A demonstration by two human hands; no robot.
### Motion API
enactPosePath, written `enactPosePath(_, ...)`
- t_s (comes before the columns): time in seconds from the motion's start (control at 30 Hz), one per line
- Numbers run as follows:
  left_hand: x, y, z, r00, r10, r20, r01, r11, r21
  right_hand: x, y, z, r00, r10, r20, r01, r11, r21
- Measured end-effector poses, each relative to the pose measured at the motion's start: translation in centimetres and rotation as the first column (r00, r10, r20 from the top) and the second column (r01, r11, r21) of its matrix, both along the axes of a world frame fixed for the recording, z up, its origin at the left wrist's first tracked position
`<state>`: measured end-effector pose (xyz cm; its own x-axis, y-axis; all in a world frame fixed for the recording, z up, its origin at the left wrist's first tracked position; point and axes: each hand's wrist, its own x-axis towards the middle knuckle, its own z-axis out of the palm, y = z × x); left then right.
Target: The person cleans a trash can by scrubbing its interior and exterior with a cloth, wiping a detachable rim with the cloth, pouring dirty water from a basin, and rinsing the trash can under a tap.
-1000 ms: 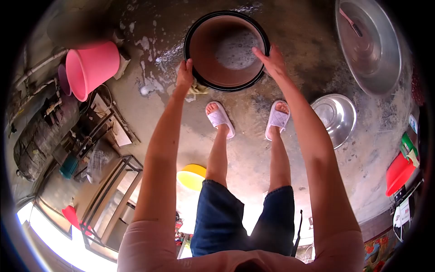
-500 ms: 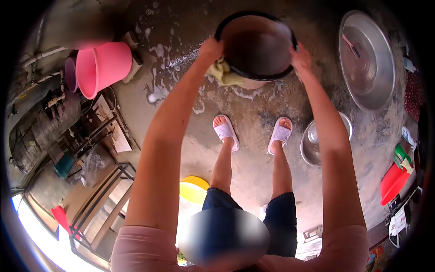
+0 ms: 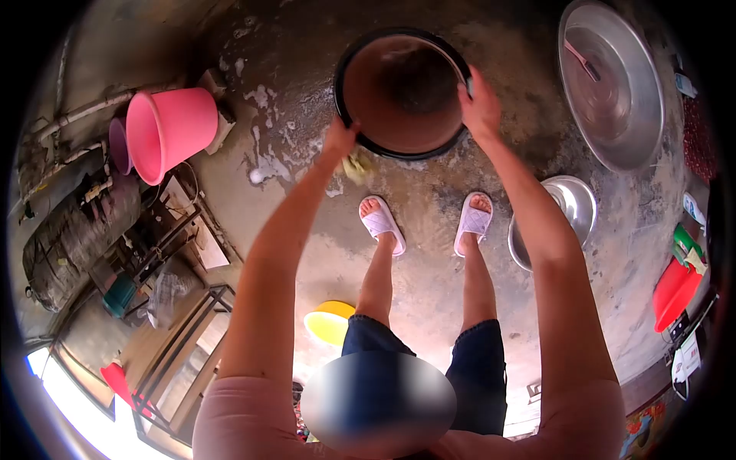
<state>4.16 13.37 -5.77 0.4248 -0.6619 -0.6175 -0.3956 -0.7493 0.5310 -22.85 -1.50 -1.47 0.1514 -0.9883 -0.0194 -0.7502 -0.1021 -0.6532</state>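
Note:
A large round tub (image 3: 402, 96) with a black rim and brown inside is held out in front of me. My left hand (image 3: 340, 139) grips its lower left rim, and my right hand (image 3: 481, 105) holds the right rim with the thumb over the edge. Its inside looks dark, and no foam can be made out there. Just below my left hand, a yellowish cloth (image 3: 357, 167) shows beside the tub, partly hidden.
Foam (image 3: 268, 169) streaks the wet floor at left. Pink bucket (image 3: 172, 126) stands upper left, yellow basin (image 3: 330, 322) below. At right are a large metal basin (image 3: 613, 92) holding a brush, a smaller metal basin (image 3: 571, 203) and a red basin (image 3: 676, 291).
The tub first moved right and tilted, its foamy water no longer showing inside. Since then it has come back left, with its opening facing me more. Both hands have stayed on the rim.

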Motion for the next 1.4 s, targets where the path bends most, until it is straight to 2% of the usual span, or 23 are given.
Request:
enactPosePath(0.03,-2.6,1.1,0.9,0.996,0.075,-0.045,-0.079,0.991,-0.104,-2.3,0.5,-0.7,0.999,-0.031,0.006,0.031,0.999,0.043)
enactPosePath(0.13,-5.7,-2.7,7.2,0.97,-0.158,0.185,0.2,0.95,-0.238,-5.5,-1.7,-0.8,0.986,-0.134,0.101,0.126,0.988,0.085)
enactPosePath(0.17,-5.9,-5.4,9.4,0.969,-0.176,0.175,0.19,0.979,-0.071,-5.8,-2.0,-0.7,0.976,-0.171,0.134,0.159,0.983,0.095)
enactPosePath(0.23,-3.3,-9.2,8.4,0.969,-0.206,0.139,0.225,0.965,-0.136,-4.6,-3.2,-3.2,0.977,-0.215,-0.005,0.212,0.959,0.189)
enactPosePath(0.33,0.0,-8.6,7.9,0.99,-0.136,-0.04,0.133,0.989,-0.069,-1.7,-3.3,-2.6,0.978,-0.178,-0.106,0.205,0.903,0.378)
enactPosePath(0.4,-0.8,-5.7,8.3,0.992,0.062,-0.111,-0.074,0.991,-0.11,-1.1,-3.0,-2.3,0.987,-0.079,-0.138,0.131,0.897,0.421)
enactPosePath(0.47,-1.0,-3.4,10.5,0.94,0.237,-0.247,-0.26,0.964,-0.065,-1.0,-1.9,-1.8,0.974,0.096,-0.204,0.003,0.899,0.438)
enactPosePath(0.5,-0.4,-2.5,12.0,0.886,0.319,-0.336,-0.336,0.942,0.006,-1.4,-1.0,-1.6,0.98,0.097,-0.175,-0.007,0.892,0.453)
enactPosePath(0.57,1.2,-0.3,13.0,0.839,0.37,-0.399,-0.401,0.916,0.008,-3.3,0.4,-1.7,0.989,0.091,-0.121,-0.023,0.88,0.475)
enactPosePath(0.67,4.3,2.5,11.2,0.786,0.5,-0.363,-0.504,0.859,0.092,-7.7,3.4,-1.9,0.995,0.1,-0.03,-0.081,0.918,0.389)
enactPosePath(0.7,5.1,3.2,10.6,0.76,0.545,-0.353,-0.539,0.833,0.125,-9.0,4.3,-1.7,0.999,0.04,-0.02,-0.026,0.878,0.478)
enactPosePath(0.73,6.2,3.5,9.5,0.766,0.536,-0.355,-0.544,0.835,0.087,-10.5,5.4,-1.7,1.0,-0.017,-0.019,0.025,0.824,0.566)
enactPosePath(0.8,6.8,2.5,8.5,0.795,0.498,-0.347,-0.488,0.864,0.121,-13.5,7.3,-1.5,0.998,-0.057,-0.03,0.064,0.827,0.559)
enactPosePath(0.9,5.7,0.7,7.3,0.794,0.474,-0.381,-0.459,0.878,0.138,-16.6,9.9,-0.9,0.972,-0.211,0.103,0.123,0.83,0.544)
enactPosePath(0.97,4.7,-1.2,4.3,0.818,0.446,-0.363,-0.432,0.893,0.124,-17.6,11.1,0.3,0.969,-0.241,0.052,0.174,0.82,0.546)
enactPosePath(1.0,4.3,-2.5,3.0,0.859,0.429,-0.28,-0.398,0.903,0.164,-18.0,11.3,0.8,0.966,-0.256,0.027,0.201,0.816,0.542)
enactPosePath(1.1,3.4,-5.5,-0.2,0.945,0.287,0.155,-0.314,0.93,0.19,-19.5,12.0,2.8,0.963,-0.266,0.048,0.192,0.798,0.571)
enactPosePath(1.13,5.6,-4.7,-2.2,0.92,0.391,0.003,-0.39,0.918,0.075,-20.3,12.5,3.0,0.949,-0.305,0.079,0.199,0.776,0.599)
enactPosePath(1.17,5.3,-4.7,-1.7,0.936,0.352,-0.023,-0.347,0.93,0.123,-20.9,12.9,3.1,0.932,-0.342,0.118,0.197,0.754,0.626)
enactPosePath(1.23,4.4,-5.3,-0.9,0.958,0.274,-0.087,-0.253,0.947,0.2,-22.4,14.0,1.9,0.915,-0.398,0.065,0.258,0.702,0.664)
enactPosePath(1.3,1.0,-6.1,-1.2,0.863,0.361,-0.354,-0.372,0.927,0.038,-23.6,15.8,-0.2,0.903,-0.423,0.073,0.272,0.694,0.666)
enactPosePath(1.33,-0.2,-7.6,-1.4,0.865,0.345,-0.364,-0.363,0.932,0.021,-23.9,16.4,-1.0,0.92,-0.386,0.066,0.266,0.739,0.619)
enactPosePath(1.4,-2.4,-10.6,-1.7,0.863,0.36,-0.355,-0.391,0.92,-0.015,-23.2,16.0,-0.1,0.924,-0.379,0.047,0.264,0.724,0.637)
